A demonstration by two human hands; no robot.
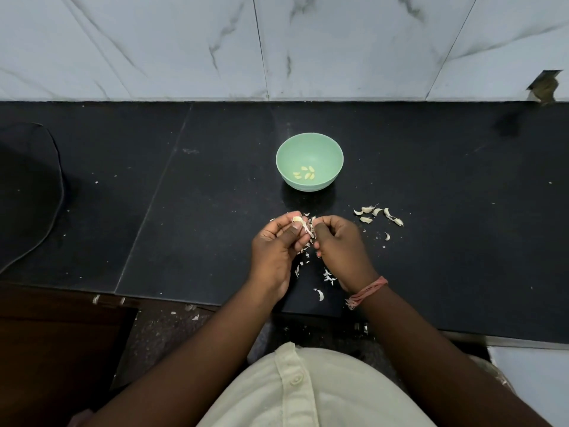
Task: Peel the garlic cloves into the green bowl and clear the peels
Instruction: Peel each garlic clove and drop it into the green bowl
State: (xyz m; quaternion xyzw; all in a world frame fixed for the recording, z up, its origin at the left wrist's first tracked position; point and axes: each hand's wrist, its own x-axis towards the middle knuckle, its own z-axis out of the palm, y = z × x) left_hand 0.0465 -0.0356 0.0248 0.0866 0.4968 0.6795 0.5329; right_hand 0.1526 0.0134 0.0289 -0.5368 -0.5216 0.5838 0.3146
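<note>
A black stone counter (431,272) runs under a wall (184,41) of white marbled tile. The green bowl (309,162) stands on it near the wall, with a few peeled cloves (305,173) inside. Unpeeled cloves (377,214) lie right of the bowl, and peels (326,274) are scattered in front of it. Just in front of the bowl, the left hand (277,251) pinches a clove (298,222) in curled fingers; the right hand (340,245), touching it, pinches the clove's skin. A pink thread band (368,291) circles the right wrist.
</note>
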